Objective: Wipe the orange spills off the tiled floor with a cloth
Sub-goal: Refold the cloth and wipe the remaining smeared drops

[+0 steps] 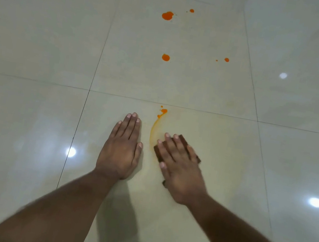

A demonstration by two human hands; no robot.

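My right hand (180, 166) presses flat, fingers straight, on the cloth (184, 141), an orange smear (154, 129) at its 11 o'clock. My left hand (123, 148) rests flat on the floor (28, 120) beside it. More spills (167, 15) lie toward 12 o'clock.

Cloth (184, 141) mostly under right hand (181, 167)

The right hand (180, 166) pressed flat on a folded dark brown cloth (182, 140) beside a curved orange smear (154, 129). The left hand (122, 148) lay flat on the glossy pale tiled floor (28, 120). Round orange spill drops (165, 57) dotted farther tiles.
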